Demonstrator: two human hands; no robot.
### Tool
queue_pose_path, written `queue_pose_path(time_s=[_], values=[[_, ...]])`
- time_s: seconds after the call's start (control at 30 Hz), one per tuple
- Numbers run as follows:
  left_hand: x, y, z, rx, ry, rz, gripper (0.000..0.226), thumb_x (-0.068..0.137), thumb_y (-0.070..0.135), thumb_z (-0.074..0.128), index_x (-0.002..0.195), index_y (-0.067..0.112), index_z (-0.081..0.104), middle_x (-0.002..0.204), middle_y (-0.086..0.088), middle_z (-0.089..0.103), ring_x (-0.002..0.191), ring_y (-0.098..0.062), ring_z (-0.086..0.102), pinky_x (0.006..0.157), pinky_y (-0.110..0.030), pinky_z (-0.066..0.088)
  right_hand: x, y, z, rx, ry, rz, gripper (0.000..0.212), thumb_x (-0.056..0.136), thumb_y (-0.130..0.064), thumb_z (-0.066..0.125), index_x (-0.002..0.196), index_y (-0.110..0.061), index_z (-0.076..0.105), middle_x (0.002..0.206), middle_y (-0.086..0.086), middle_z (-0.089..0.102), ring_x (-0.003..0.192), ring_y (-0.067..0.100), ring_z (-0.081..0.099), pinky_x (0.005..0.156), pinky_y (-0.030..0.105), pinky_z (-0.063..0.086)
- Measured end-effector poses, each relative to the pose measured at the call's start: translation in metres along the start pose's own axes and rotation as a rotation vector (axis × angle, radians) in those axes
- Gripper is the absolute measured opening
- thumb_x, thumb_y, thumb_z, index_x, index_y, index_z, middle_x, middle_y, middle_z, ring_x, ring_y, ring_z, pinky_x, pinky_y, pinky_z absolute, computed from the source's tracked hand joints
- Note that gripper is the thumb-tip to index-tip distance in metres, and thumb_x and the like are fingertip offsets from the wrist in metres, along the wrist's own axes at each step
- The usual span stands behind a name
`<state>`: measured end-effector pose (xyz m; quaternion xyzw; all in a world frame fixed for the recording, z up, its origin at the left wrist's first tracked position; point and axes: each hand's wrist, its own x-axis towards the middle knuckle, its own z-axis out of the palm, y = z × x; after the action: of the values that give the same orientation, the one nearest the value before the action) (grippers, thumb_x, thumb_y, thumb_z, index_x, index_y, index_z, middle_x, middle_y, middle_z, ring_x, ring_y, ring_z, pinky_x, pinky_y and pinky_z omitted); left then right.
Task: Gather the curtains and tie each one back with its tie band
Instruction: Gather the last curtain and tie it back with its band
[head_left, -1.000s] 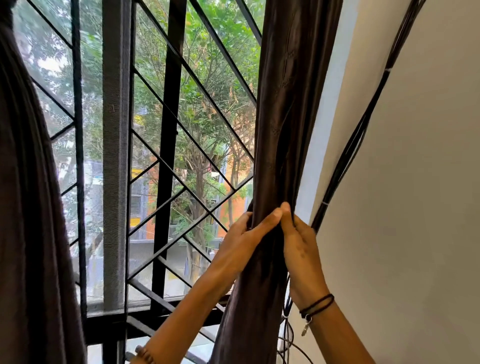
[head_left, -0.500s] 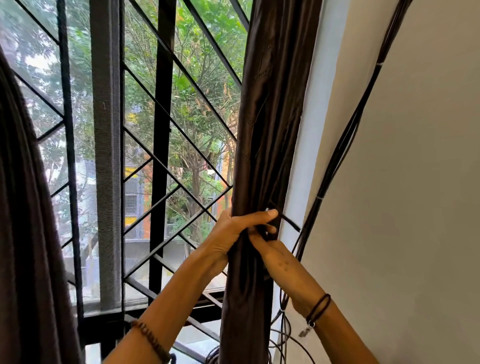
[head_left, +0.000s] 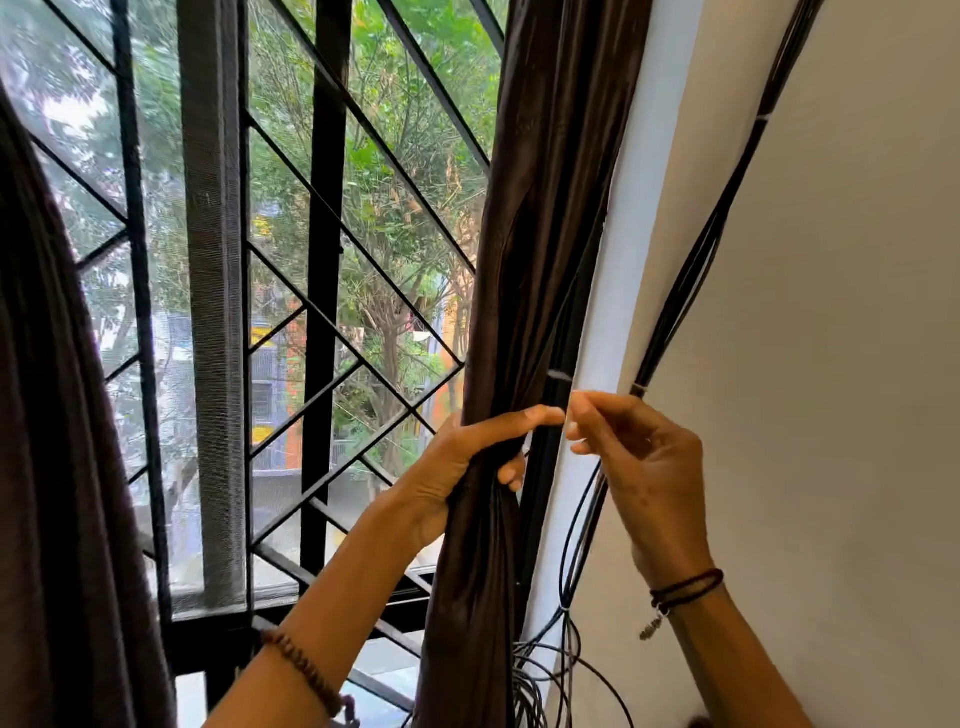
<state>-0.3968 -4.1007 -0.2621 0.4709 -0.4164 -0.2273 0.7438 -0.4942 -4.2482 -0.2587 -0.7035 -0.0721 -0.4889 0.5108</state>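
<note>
Curtain in L hand grip

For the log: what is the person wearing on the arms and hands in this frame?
Both forearms are bare: no sleeves, no gloves. The wrist behind the left hand carries a brown beaded bracelet. The wrist behind the right hand carries thin black cord bands with a small metal charm dangling. No rings show.

Plain dark brown curtain right of window grille, grille black, diamond lattice, second curtain left of grille same brown, grey mesh panel, green foliage behind grille, black cables, off-white wall
</note>
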Motion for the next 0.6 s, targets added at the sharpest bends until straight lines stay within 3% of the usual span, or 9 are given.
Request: queue_pose_path(time_s=[0.1,0.17,0.3,0.43,0.5,0.6], values=[[-0.001,0.000,-0.005,-0.057,-0.004,-0.001,0.059,0.078,0.033,0.076,0.127,0.003,0.063,0.065,0.009,0.063,0.040,-0.006,0.039,0.048,-0.019,0.040,0.002,0.004,-0.008,-0.119,0.121,-0.019,0.015,0.091,-0.033,0.072,0.103,-0.023,0.074,0.091,-0.005,0.075,0.082,0.009,0.073,0.073,0.020,0.059],[-0.002,0.001,-0.010,-0.087,-0.052,0.001,0.063,0.082,0.030,0.072,0.132,-0.004,0.054,0.069,0.009,0.070,0.038,-0.003,0.038,0.045,-0.017,0.037,0.005,0.002,-0.009,-0.269,0.125,-0.065,0.027,0.089,-0.040,0.072,0.111,-0.027,0.067,0.106,-0.009,0.069,0.095,0.001,0.067,0.072,0.012,0.055],[-0.002,0.003,-0.013,-0.145,-0.094,-0.031,0.040,0.076,0.030,0.081,0.106,0.007,0.067,0.101,-0.003,0.069,0.036,-0.005,0.034,0.043,-0.021,0.030,0.021,-0.003,-0.004,-0.361,-0.074,-0.099,0.049,0.090,-0.043,0.071,0.134,-0.032,0.052,0.134,-0.012,0.050,0.118,-0.005,0.054,0.080,0.006,0.050],[-0.002,0.005,-0.011,-0.197,-0.189,-0.079,0.053,0.083,0.029,0.076,0.126,0.009,0.052,0.089,-0.002,0.062,0.035,-0.004,0.035,0.044,-0.022,0.024,0.033,-0.006,0.007,-0.252,-0.280,0.061,0.046,0.095,-0.042,0.060,0.139,-0.043,0.047,0.144,-0.014,0.048,0.127,-0.007,0.046,0.082,0.007,0.041],[-0.003,0.006,-0.011,-0.202,-0.233,-0.098,0.060,0.085,0.029,0.074,0.132,0.010,0.042,0.085,-0.001,0.059,0.035,-0.003,0.035,0.043,-0.020,0.026,0.035,-0.004,0.011,-0.161,-0.357,0.120,0.040,0.098,-0.027,0.059,0.135,-0.043,0.052,0.142,-0.010,0.054,0.130,0.000,0.049,0.085,0.010,0.039],[-0.004,0.008,-0.012,-0.224,-0.273,-0.111,0.060,0.085,0.030,0.074,0.130,0.008,0.041,0.079,-0.002,0.053,0.036,-0.003,0.034,0.042,-0.021,0.025,0.035,-0.002,0.012,0.011,-0.416,0.134,0.031,0.094,-0.018,0.056,0.117,-0.034,0.067,0.114,-0.012,0.072,0.112,-0.002,0.063,0.085,0.004,0.047]])
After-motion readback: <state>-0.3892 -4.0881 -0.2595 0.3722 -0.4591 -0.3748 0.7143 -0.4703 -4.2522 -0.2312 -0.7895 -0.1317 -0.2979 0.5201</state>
